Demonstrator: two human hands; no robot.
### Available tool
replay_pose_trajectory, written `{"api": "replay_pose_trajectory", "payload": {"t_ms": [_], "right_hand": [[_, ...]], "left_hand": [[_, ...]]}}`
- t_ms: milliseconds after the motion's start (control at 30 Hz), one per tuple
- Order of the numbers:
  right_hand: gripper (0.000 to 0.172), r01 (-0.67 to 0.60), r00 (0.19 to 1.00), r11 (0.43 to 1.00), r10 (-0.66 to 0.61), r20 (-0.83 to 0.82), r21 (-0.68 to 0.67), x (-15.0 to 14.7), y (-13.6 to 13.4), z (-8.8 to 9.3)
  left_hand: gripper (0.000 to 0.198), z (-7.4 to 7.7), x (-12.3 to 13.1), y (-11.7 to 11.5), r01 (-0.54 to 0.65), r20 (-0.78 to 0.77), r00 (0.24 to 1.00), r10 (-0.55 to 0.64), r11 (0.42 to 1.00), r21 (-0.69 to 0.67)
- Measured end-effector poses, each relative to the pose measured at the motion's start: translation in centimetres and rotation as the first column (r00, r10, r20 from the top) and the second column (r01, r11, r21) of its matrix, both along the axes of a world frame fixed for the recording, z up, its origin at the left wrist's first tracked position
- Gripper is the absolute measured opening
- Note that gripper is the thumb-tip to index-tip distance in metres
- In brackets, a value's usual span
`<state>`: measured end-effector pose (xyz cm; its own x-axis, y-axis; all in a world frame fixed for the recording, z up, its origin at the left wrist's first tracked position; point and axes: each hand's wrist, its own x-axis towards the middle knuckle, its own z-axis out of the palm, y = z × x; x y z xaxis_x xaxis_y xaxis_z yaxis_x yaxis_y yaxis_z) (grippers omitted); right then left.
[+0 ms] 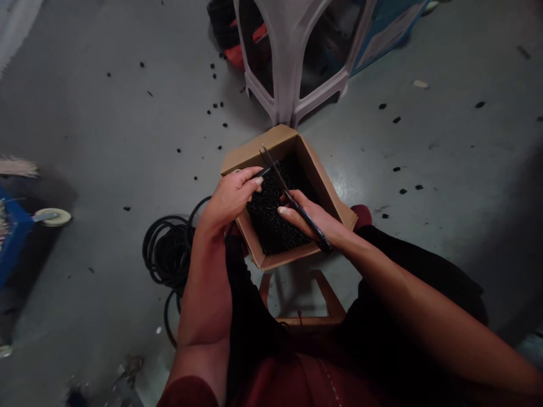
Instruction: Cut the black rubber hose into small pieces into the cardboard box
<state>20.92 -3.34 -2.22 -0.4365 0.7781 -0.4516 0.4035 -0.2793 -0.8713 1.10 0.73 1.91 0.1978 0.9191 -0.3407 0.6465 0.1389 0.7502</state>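
My left hand point(237, 195) is closed on a black ribbed tube point(268, 169), with its end poking out past the fingertips over a cardboard box point(314, 161). In my right hand point(304, 212) is a pair of dark scissors point(280, 180). Their blades are parted and point up and to the left, close by the tube's end. Whether they touch the tube I cannot tell. Small black cut pieces point(275, 223) fill the bottom of the box, which stands between my feet.
Coiled black tubing point(167, 249) lies on the floor at my left. A pale plastic stool point(288, 68) stands just beyond the box, with a blue box point(386, 37) behind it. Small black bits are scattered over the floor. A blue wheeled thing point(14, 232) is at far left.
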Motion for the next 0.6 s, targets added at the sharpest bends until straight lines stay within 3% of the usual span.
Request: {"api": "replay_pose_trajectory", "payload": {"t_ms": [333,600], "right_hand": [[0.056,0.008,1.000,1.000,-0.008,-0.005,0.002,-0.20,0.00,-0.27],[0.054,-0.016,0.997,0.994,0.008,0.079,0.105,0.03,0.04,-0.49]], "left_hand": [[0.039,0.46,0.38,-0.05,0.030,-0.023,0.999,-0.031,0.999,-0.018],[0.035,0.42,0.33,-0.01,0.121,-0.006,0.993,-0.122,0.992,-0.030]]}}
